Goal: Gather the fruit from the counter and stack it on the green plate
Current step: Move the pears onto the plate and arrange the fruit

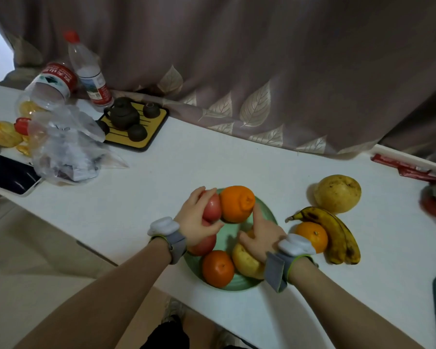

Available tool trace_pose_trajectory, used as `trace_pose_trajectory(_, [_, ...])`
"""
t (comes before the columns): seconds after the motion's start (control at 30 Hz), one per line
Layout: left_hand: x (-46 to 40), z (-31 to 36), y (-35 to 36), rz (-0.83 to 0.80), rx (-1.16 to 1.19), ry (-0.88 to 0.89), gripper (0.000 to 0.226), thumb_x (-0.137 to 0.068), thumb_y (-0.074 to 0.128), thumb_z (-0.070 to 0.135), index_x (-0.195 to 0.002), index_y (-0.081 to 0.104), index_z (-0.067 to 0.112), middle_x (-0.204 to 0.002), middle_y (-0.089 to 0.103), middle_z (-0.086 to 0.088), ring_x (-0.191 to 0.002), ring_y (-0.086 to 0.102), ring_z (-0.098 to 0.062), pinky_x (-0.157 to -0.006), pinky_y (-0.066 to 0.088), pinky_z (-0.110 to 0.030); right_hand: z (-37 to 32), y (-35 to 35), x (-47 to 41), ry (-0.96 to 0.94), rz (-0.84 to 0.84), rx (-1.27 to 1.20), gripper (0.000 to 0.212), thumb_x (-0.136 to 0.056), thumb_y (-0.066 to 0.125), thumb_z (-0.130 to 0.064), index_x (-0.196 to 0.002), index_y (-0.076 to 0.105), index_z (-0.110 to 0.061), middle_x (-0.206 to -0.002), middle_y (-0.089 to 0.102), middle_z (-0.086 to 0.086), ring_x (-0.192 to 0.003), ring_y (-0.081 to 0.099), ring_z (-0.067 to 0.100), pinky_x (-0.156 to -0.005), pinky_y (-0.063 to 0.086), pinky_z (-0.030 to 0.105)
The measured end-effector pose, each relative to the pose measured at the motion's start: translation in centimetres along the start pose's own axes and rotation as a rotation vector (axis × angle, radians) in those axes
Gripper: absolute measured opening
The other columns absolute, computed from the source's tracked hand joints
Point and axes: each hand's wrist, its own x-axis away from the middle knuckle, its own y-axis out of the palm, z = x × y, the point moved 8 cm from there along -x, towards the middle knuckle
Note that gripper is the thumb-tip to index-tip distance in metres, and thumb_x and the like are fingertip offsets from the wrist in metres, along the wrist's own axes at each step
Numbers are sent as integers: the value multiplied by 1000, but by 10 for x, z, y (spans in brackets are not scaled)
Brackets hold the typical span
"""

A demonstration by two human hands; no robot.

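Our arms are bare to the wrists. Each wrist wears a grey fabric strap with lime-green edging, the left wrist strap [174,244] and the right wrist strap [278,270]. Each strap carries a white rounded device [295,245] on top.

Left hand [198,217] gripped a red apple [212,209] at the green plate's [264,210] ten o'clock; right hand [261,235] touched the knobbed orange [237,204].

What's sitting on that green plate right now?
On the green plate: a big orange, a small orange, a yellow fruit and two red apples, one gripped by the left hand. The right hand hides something orange beneath it.
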Motion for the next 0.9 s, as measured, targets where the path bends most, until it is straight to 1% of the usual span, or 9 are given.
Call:
trace_pose_trajectory(0.1, [-4,5,3,-41,-43,0,82,-70,65,41,-139,25,23,-151,16,-11,-133,31,-31,-110,31,-38,5,3,1,25,-8,20,87,-79,49,-41,-144,-4,-20,-58,40,-10,-56,43,16,-44,22,23])
trace_pose_trajectory(0.17, [-5,8,2,-44,-91,5,79,-72,64,41,-139,25,23,-151,17,-11,-134,30,-32,-111,30,-41,4,3,0,18,-33,1,86,-81,49,-41,-144,-5,-20,-64,49,-5,-62,49,20,-48,30,26])
trace_pose_trajectory(0.27, [-4,17,-1,11,-251,66,81,-66,51,46,-138,29,19,-151,22,-13,-138,23,-31,-113,22,-47,11,-18,2,20,29,-62,70,-84,51,-45,-142,18,-23,-105,63,9,-98,57,30,-78,47,37])
trace_pose_trajectory(0.33, [-1,27,-3,44,-290,150,76,-66,51,41,-136,34,16,-149,27,-15,-138,24,-33,-114,21,-47,29,-49,2,42,186,-84,54,-87,50,-40,-134,37,-18,-124,56,11,-114,50,32,-92,42,40])
trace_pose_trajectory(0.4, [2,35,-3,39,-297,222,72,-68,54,35,-134,38,12,-145,34,-16,-134,32,-34,-112,25,-44,54,-80,-3,66,342,5,46,-87,51,-34,-128,45,-13,-132,51,15,-119,44,35,-95,37,41])
trace_pose_trajectory(0.53, [5,52,5,4,-362,341,64,-72,56,35,-132,43,17,-141,39,-17,-128,39,-36,-109,28,-45,102,-114,-13,198,474,225,63,-82,52,-37,-139,31,-16,-151,28,16,-139,21,35,-110,17,46])
trace_pose_trajectory(0.63, [4,61,12,6,-376,356,56,-74,55,35,-128,48,25,-144,36,-14,-132,34,-34,-110,21,-47,132,-120,-19,390,452,205,75,-82,57,-36,-143,17,-20,-155,14,15,-141,9,37,-112,11,50])
trace_pose_trajectory(0.8, [0,73,18,10,-372,403,25,-79,62,17,-103,67,23,-149,27,-12,-136,24,-35,-109,17,-48,161,-127,-34,520,329,-13,77,-75,67,-35,-139,25,-28,-153,12,14,-127,30,47,-108,26,50])
trace_pose_trajectory(0.9, [-1,71,23,-28,-415,385,33,-77,55,4,-96,69,27,-152,14,-9,-140,15,-35,-110,15,-49,174,-129,-43,516,212,23,79,-71,69,-39,-136,25,-33,-146,18,15,-120,39,48,-102,36,52])
